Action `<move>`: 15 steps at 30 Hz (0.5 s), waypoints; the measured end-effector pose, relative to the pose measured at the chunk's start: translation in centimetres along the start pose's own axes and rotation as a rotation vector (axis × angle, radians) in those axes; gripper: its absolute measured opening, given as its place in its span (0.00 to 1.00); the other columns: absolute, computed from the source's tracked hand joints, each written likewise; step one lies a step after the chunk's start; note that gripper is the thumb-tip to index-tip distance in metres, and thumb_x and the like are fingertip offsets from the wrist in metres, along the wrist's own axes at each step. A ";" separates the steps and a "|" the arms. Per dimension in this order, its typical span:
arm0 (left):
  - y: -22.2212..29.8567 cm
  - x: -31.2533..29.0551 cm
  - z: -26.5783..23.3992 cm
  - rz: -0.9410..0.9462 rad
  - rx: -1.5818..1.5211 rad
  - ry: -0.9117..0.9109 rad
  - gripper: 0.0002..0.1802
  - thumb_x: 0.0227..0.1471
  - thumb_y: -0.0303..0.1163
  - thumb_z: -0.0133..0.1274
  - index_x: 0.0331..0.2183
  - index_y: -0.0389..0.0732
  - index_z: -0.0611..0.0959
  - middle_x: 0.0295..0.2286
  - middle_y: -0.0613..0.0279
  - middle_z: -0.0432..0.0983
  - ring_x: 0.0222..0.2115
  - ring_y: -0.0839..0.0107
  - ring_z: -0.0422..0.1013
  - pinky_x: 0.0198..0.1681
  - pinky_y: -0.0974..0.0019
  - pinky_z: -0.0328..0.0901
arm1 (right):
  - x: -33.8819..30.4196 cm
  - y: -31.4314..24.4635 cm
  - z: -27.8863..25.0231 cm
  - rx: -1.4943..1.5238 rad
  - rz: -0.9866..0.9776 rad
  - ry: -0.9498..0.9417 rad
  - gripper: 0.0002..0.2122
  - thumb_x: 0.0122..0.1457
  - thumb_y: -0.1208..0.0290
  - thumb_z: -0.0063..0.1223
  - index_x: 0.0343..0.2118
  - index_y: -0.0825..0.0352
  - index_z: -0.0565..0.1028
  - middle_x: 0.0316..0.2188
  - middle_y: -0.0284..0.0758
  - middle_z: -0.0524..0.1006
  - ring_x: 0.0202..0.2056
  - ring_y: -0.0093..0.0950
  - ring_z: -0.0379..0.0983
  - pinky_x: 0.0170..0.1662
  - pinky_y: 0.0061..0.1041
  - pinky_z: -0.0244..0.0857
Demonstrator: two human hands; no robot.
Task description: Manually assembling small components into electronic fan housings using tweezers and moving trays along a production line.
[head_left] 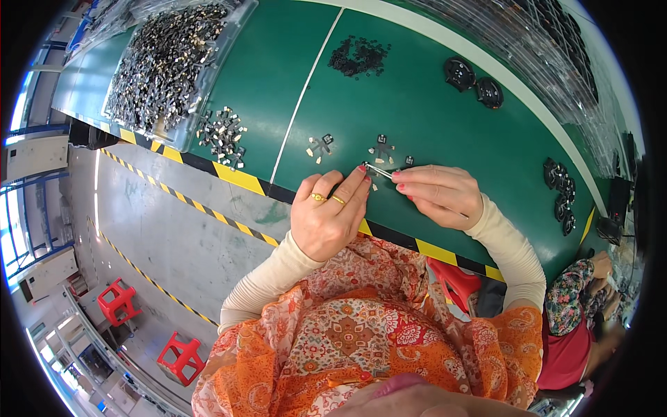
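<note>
Both hands meet over a thin metal pin (pixel 379 169), held near the worktop's (pixel 431 118) striped front edge. The left hand's (pixel 328 217) fingers are pinched together on one end, two gold rings showing; the right hand's (pixel 439 194) fingertips are pinched on the other end. Just beyond the pin lie a few small black and pale parts (pixel 382 147), more to their left (pixel 319 146). Further back sits a black pile (pixel 358 55). At the worktop's left corner a clear tray (pixel 163 66) holds many small parts, with a loose cluster (pixel 222 133) beside it.
</note>
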State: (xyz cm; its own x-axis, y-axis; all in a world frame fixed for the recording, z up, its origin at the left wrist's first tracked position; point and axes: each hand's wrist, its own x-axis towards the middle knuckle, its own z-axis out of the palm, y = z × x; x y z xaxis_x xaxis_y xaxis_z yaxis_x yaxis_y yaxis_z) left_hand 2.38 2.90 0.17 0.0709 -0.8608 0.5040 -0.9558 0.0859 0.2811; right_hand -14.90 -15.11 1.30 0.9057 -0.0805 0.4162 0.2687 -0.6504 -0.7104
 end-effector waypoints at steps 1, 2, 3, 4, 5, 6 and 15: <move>0.0 0.0 0.0 -0.008 -0.001 0.006 0.16 0.40 0.25 0.61 0.37 0.37 0.85 0.42 0.63 0.79 0.38 0.66 0.70 0.42 0.62 0.65 | 0.0 0.1 -0.1 0.004 -0.013 0.000 0.15 0.50 0.85 0.57 0.43 0.72 0.78 0.45 0.42 0.79 0.44 0.38 0.79 0.45 0.32 0.74; 0.0 0.0 0.0 -0.016 -0.002 0.012 0.17 0.38 0.23 0.61 0.37 0.38 0.86 0.42 0.63 0.79 0.37 0.67 0.71 0.40 0.63 0.66 | 0.1 0.2 -0.1 0.009 -0.027 0.000 0.15 0.50 0.85 0.57 0.43 0.72 0.78 0.45 0.42 0.79 0.44 0.38 0.79 0.45 0.32 0.74; 0.0 0.1 0.1 -0.016 -0.003 0.013 0.17 0.38 0.23 0.61 0.37 0.38 0.86 0.42 0.63 0.79 0.37 0.67 0.71 0.40 0.63 0.66 | 0.0 0.2 -0.1 0.008 -0.026 0.000 0.15 0.50 0.85 0.57 0.43 0.72 0.78 0.45 0.42 0.79 0.44 0.38 0.79 0.45 0.32 0.74; 0.0 0.2 0.0 -0.013 -0.003 0.011 0.17 0.38 0.23 0.61 0.37 0.38 0.86 0.42 0.63 0.79 0.37 0.67 0.71 0.40 0.63 0.66 | 0.0 0.2 -0.1 0.006 -0.022 -0.002 0.15 0.50 0.85 0.57 0.43 0.72 0.78 0.45 0.42 0.79 0.43 0.38 0.79 0.45 0.32 0.74; -0.1 0.2 -0.1 -0.010 -0.003 0.008 0.18 0.38 0.23 0.61 0.37 0.38 0.86 0.42 0.63 0.80 0.37 0.67 0.71 0.40 0.63 0.66 | -0.1 0.2 -0.1 0.004 -0.018 -0.004 0.15 0.50 0.85 0.57 0.42 0.72 0.78 0.45 0.42 0.79 0.43 0.38 0.79 0.45 0.32 0.74; -0.1 0.1 -0.1 -0.010 -0.005 0.008 0.18 0.38 0.23 0.61 0.37 0.38 0.86 0.42 0.63 0.80 0.37 0.67 0.71 0.40 0.63 0.66 | -0.1 0.2 0.0 0.004 -0.016 -0.003 0.15 0.50 0.85 0.57 0.42 0.72 0.78 0.45 0.42 0.79 0.43 0.38 0.79 0.45 0.32 0.74; 0.0 0.1 0.2 -0.036 -0.006 0.032 0.17 0.39 0.23 0.61 0.37 0.38 0.86 0.41 0.64 0.80 0.36 0.67 0.71 0.40 0.63 0.65 | 0.1 0.3 0.0 0.005 -0.005 0.025 0.14 0.49 0.85 0.58 0.42 0.72 0.78 0.45 0.42 0.79 0.42 0.38 0.79 0.45 0.32 0.74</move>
State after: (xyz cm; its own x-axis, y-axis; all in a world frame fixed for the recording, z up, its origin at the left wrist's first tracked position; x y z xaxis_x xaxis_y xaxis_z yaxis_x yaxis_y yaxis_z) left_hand 2.29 2.69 0.07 0.1148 -0.8468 0.5195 -0.9506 0.0581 0.3048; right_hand -14.76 -15.34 1.11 0.8957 -0.0964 0.4342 0.2751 -0.6469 -0.7112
